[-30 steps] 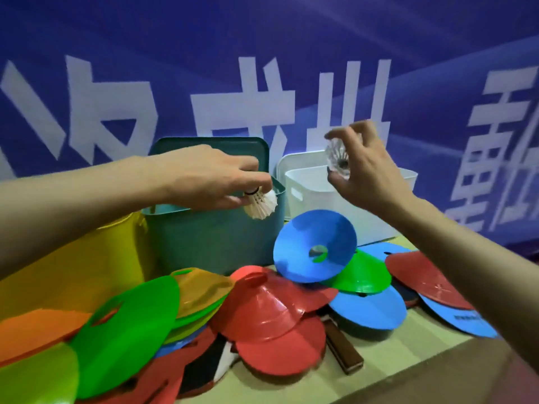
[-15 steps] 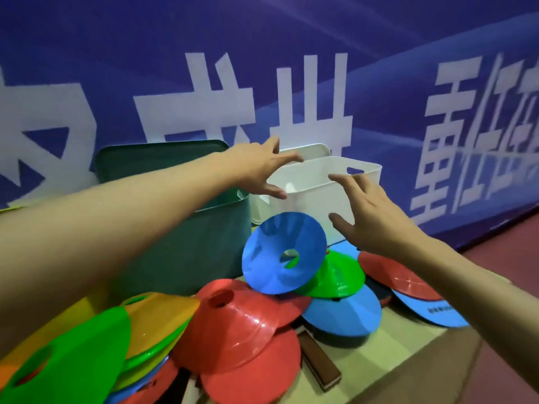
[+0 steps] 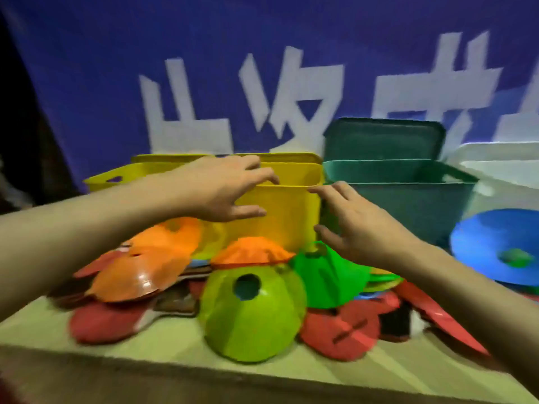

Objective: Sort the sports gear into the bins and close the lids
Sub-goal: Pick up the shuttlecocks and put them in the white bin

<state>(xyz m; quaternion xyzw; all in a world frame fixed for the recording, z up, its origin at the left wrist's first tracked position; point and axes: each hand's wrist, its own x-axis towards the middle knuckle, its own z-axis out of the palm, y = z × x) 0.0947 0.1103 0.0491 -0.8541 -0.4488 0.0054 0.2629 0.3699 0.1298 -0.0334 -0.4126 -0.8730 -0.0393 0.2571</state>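
Over the heap of cones on the table [image 3: 175, 342] we've got both hands out in front of the yellow bin [image 3: 288, 217], the left hand [image 3: 221, 189] with fingers straight and loosely spread, the right hand [image 3: 354, 221] fanned out too, neither holding anything. Below them sits the lime-green cone [image 3: 252, 319], dome up, beside an orange cone [image 3: 252, 252] and a bright green cone [image 3: 323, 275]. We'd call these thin, light, bendy and a bit slick, so pinch the rim or hook the top hole.

Large white Chinese characters, blurred, unreadable, on blue banner [image 3: 262, 39]
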